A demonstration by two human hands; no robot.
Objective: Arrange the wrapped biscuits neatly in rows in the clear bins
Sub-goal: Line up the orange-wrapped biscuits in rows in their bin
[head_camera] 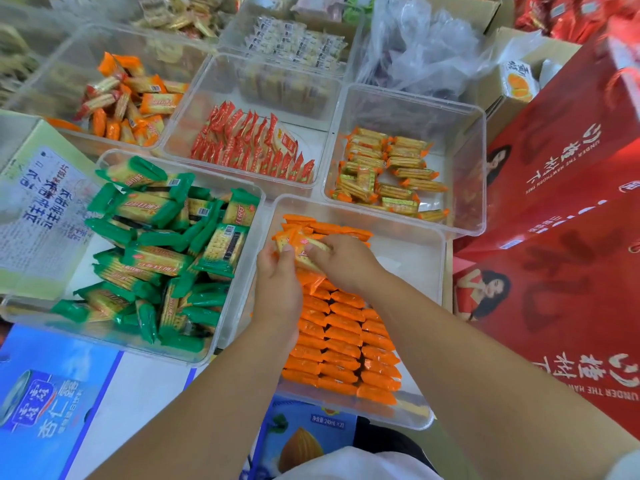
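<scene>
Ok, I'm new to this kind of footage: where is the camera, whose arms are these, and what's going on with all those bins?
There is no machine here. One camera sits on a person's head and looks down, so the two bare arms coming from the bottom edge are the wearer's own. The left hand and the right hand together hold a few orange packets over the near clear bin, where more orange biscuits already lie in neat rows. Beside it on the left, green packets lie jumbled in their bin. Farther back, red packets stand in rows and gold packets lie fairly loosely. Red cartons stand on the right.
</scene>
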